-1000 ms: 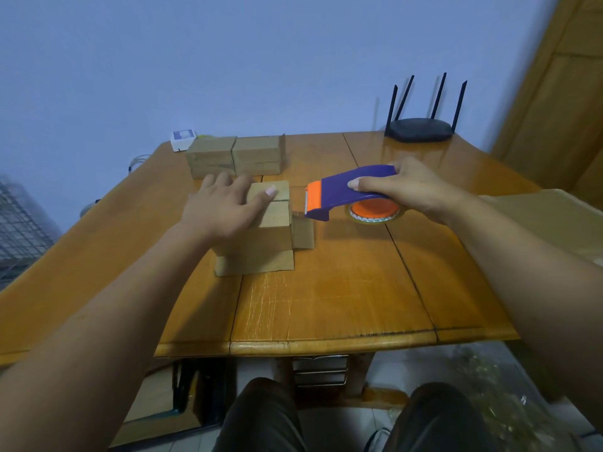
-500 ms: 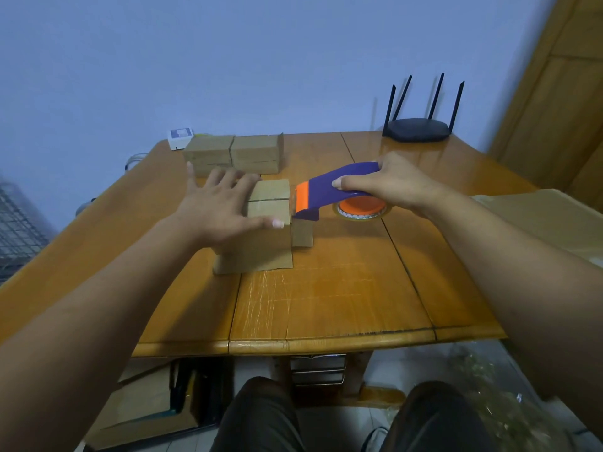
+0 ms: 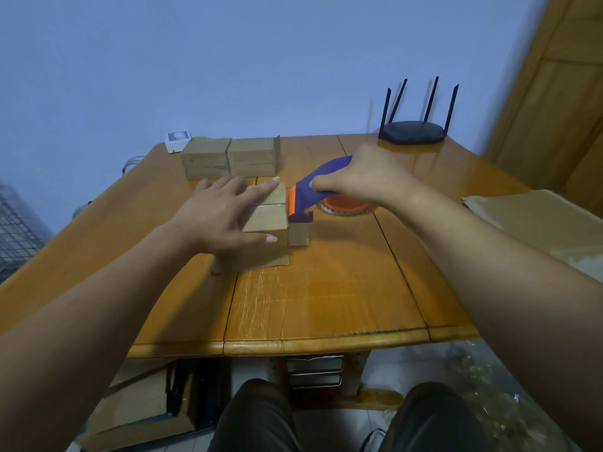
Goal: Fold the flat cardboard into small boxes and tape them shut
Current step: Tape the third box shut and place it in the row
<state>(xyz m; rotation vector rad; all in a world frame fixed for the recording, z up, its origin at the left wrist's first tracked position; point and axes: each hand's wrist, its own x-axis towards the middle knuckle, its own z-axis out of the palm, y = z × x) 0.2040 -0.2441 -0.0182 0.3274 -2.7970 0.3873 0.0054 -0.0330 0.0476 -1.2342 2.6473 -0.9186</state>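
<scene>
A small brown cardboard box [image 3: 266, 220] stands in the middle of the wooden table [image 3: 326, 288], its top flaps folded down and flaps spread at its base. My left hand [image 3: 222, 216] lies flat on the box top, fingers straight, pressing the flaps. My right hand [image 3: 365, 177] grips the purple handle of a tape dispenser [image 3: 306, 194] with an orange roll. The dispenser's orange front edge touches the box's right top edge.
Two finished cardboard boxes [image 3: 228, 156] sit side by side at the back of the table, a small white device [image 3: 177, 140] behind them. A black router [image 3: 412, 132] stands at the back right. Flat cardboard [image 3: 535, 220] lies at the right edge. My knees show below the table.
My right hand has brought the tape dispenser leftward until its front edge meets the box. My left hand has stayed on the box top, spreading a little.
</scene>
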